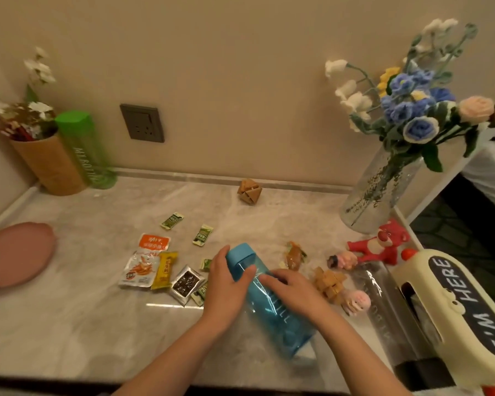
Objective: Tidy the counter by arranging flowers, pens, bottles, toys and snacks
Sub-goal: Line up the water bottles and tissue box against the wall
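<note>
Head view, the only one.

- Blue bottle (pixel 275 315) lies on its side on the marble counter (pixel 97 324), front centre, cap end pointing away and left.
- Left hand (pixel 226 284) grips the cap end: thumb over the top, fingers down the far side, fingertips hidden behind the cap.
- Right hand (pixel 295 290) lies across the bottle body, fingers on top. Thumb is hidden, so I cannot tell if it wraps round or just rests there.
- Snack packets sit just left of the hands: orange packet (pixel 143 264), yellow packet (pixel 165 270), silver-black packet (pixel 186 282). More small green sachets are partly covered by the left hand. Two green sachets (pixel 203 235) lie apart, further back.
- Brown wrapped snack (pixel 293 257) is just behind the right hand; its label is blurred.
- Right of the hands: block puzzle (pixel 329 282), pink toy (pixel 357 301), small figure (pixel 343 260), red bear (pixel 380 244), all close together.
- Clear bottle (pixel 383 304) lies beside them, hard to read, lower end behind the cream box (pixel 469 304). The box is cut off by the frame.
- Glass vase (pixel 375 195) with knitted flowers (pixel 412 110) stands back right.
- Wooden puzzle (pixel 249 191) sits alone by the wall.
- Back left: green bottle (pixel 83 147) upright, touching the cardboard tube (pixel 49 164) of flowers.
- Pink plate (pixel 15 255) is cut off at the left edge.
</note>
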Demonstrator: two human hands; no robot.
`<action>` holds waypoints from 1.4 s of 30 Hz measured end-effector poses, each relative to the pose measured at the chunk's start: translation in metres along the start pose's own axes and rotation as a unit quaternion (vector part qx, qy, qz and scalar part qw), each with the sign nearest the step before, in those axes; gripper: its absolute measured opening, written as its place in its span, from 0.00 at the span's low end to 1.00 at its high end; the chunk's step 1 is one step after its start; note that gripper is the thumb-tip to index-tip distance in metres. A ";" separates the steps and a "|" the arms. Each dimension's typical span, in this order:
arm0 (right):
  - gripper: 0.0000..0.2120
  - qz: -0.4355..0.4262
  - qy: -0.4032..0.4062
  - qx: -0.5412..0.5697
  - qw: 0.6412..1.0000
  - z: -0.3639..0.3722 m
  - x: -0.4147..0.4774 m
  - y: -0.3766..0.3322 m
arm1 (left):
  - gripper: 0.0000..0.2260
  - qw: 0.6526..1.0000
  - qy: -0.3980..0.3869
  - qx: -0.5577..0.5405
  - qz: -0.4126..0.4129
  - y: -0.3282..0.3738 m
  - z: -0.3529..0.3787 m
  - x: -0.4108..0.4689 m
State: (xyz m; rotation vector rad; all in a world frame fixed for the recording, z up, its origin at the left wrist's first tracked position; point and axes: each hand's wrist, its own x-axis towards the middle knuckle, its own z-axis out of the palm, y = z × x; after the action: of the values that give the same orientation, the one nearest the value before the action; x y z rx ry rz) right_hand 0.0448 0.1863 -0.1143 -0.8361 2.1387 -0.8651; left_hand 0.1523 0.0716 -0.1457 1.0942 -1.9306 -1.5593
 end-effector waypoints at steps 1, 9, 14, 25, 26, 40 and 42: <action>0.13 0.004 -0.005 0.040 0.999 0.000 0.001 -0.002 | 0.33 1.000 0.010 -0.004 0.003 0.001 -0.002 0.002; 0.15 -0.023 -0.023 0.258 0.966 0.006 0.025 -0.046 | 0.23 0.990 0.046 -0.129 0.022 0.035 -0.035 0.027; 0.16 -0.063 -0.068 0.256 0.962 0.017 0.052 -0.100 | 0.15 0.983 0.084 -0.157 0.052 0.058 -0.087 0.052; 0.22 -0.123 -0.047 0.232 0.964 0.059 0.137 -0.224 | 0.14 0.983 0.102 -0.103 0.109 0.086 -0.220 0.122; 0.23 -0.124 -0.040 0.223 0.966 0.064 0.147 -0.231 | 0.15 0.986 0.097 -0.086 0.105 0.085 -0.230 0.129; 0.28 -0.096 0.081 0.170 0.977 0.116 0.258 -0.266 | 0.23 0.998 -0.035 -0.035 0.029 0.043 -0.282 0.234; 0.28 -0.102 0.095 0.174 0.975 0.117 0.266 -0.268 | 0.22 0.998 -0.042 -0.044 0.009 0.034 -0.281 0.242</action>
State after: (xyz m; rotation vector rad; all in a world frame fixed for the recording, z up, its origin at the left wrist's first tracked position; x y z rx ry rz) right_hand 0.0651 -0.2057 -0.0655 -0.8239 1.9968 -1.4292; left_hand 0.2041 -0.2895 -0.0710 0.9878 -1.9016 -1.6890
